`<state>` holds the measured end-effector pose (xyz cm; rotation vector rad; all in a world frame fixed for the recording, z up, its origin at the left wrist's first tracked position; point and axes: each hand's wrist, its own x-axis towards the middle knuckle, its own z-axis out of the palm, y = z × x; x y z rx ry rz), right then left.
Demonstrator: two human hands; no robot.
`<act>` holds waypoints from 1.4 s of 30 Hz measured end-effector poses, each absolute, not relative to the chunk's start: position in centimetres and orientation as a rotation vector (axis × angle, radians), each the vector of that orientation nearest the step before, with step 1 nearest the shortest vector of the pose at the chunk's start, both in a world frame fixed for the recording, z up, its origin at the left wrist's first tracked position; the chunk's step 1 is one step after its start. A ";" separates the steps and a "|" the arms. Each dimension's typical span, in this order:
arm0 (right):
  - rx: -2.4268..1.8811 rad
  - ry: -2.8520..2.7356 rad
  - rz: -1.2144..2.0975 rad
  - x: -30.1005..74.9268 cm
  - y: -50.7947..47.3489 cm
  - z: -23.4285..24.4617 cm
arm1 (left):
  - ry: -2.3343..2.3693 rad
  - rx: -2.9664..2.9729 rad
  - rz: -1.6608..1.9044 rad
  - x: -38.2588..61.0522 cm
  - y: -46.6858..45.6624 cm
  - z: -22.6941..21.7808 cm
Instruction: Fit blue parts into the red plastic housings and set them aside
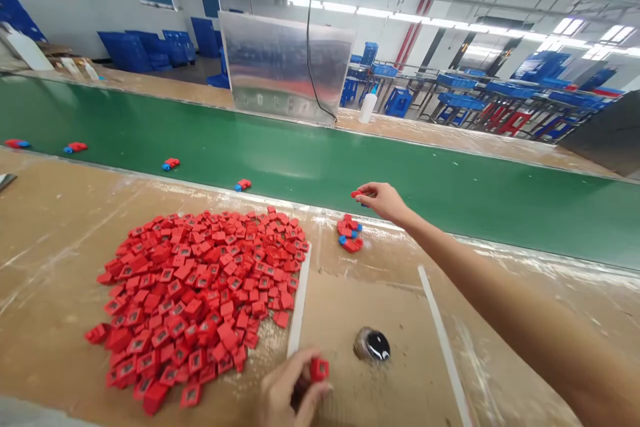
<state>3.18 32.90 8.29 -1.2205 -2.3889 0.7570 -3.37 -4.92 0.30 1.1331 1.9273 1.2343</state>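
Observation:
My left hand [290, 390] pinches a small red plastic block [319, 369] with a square opening, low over the cardboard sheet [345, 307]. Stretched out at the belt's near edge, my right hand [384, 202] grips a red plastic piece [356, 193] between thumb and fingers; a bit of blue shows below it. A small cluster of red-and-blue pieces [351, 243] lies on the table just below that hand. To the left spreads a big heap of red blocks [200, 280], most with square openings. Right of my left hand is a round container of glossy black stuff [377, 345].
A green conveyor belt [280, 153] crosses behind the table, carrying several red-and-blue pieces [171, 164] at left. Beyond it stand a metal panel [285, 67] with a hanging cable and a white bottle [368, 107]. White tape strips [443, 340] border the cardboard.

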 end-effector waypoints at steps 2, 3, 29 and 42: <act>-1.161 -2.385 0.835 7.7 29.5 9.8 | 1.888 1.044 1.288 -2.5 -4.5 0.5; -1.109 -2.379 0.876 9.9 27.5 10.3 | 1.835 0.998 1.311 -2.0 -4.3 0.7; -0.732 -2.394 0.650 19.4 9.4 5.8 | 1.520 1.124 1.195 0.9 -4.2 2.6; -0.672 -2.465 0.528 19.2 9.5 5.9 | 1.509 1.144 1.194 0.9 -4.3 2.6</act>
